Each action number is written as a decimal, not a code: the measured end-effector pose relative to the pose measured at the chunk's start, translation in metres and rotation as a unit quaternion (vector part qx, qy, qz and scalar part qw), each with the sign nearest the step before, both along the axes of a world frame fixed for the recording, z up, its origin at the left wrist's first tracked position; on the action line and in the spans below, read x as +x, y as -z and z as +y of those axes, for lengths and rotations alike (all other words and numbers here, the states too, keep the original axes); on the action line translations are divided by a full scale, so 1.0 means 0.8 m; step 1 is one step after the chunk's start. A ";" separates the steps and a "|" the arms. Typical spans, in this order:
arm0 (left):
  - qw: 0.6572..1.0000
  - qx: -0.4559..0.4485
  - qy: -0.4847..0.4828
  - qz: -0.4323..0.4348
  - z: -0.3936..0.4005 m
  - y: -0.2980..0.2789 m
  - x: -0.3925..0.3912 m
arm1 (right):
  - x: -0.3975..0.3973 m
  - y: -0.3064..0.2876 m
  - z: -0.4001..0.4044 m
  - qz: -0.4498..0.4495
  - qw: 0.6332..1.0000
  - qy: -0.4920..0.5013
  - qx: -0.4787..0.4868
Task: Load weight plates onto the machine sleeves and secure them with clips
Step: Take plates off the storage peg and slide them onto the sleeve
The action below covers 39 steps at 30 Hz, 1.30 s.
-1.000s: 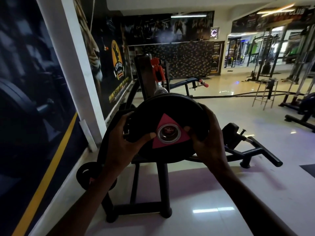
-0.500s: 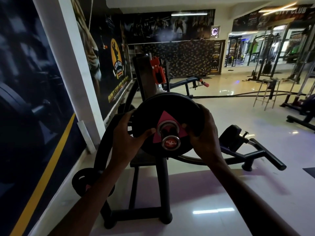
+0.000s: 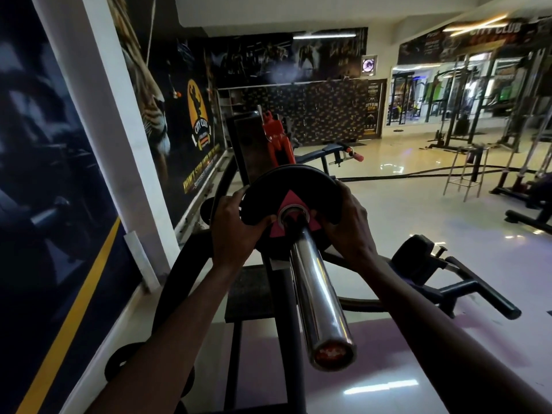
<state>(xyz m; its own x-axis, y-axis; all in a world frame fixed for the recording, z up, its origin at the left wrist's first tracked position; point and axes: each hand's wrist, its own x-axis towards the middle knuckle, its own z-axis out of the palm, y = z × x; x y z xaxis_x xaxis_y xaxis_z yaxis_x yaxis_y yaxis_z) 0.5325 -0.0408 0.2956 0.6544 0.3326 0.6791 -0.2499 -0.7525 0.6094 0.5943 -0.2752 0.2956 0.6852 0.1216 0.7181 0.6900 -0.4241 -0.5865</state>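
In the middle of the frame, both hands, left hand (image 3: pixel 236 225) and right hand (image 3: pixel 348 222), curl their fingers (image 3: pixel 239 201) round the black plate (image 3: pixel 286 186) on the shiny sleeve (image 3: pixel 316 294).

Single head view, looking forward-down along sleeve (image 3: pixel 316 294), close above hands.

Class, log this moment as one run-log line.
step: sliding plate along sleeve | left hand: gripping rim | right hand: gripping rim | clip: not fitted
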 end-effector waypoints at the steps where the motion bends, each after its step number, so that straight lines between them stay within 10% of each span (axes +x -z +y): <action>1: 1.000 -0.001 -0.001 -0.002 0.003 0.000 0.012 | 0.012 -0.001 0.004 0.002 1.000 0.001 -0.002; 18: 1.000 0.002 0.021 0.003 0.008 0.001 0.012 | 0.030 0.020 0.016 0.046 0.998 0.035 -0.008; 30: 0.993 -0.073 0.010 0.091 0.038 0.135 -0.174 | -0.157 0.185 0.017 0.251 0.960 -0.078 -0.101; 39: 0.972 -0.120 -0.049 0.195 0.151 0.241 -0.331 | -0.275 0.229 0.166 0.199 0.967 -0.136 -0.087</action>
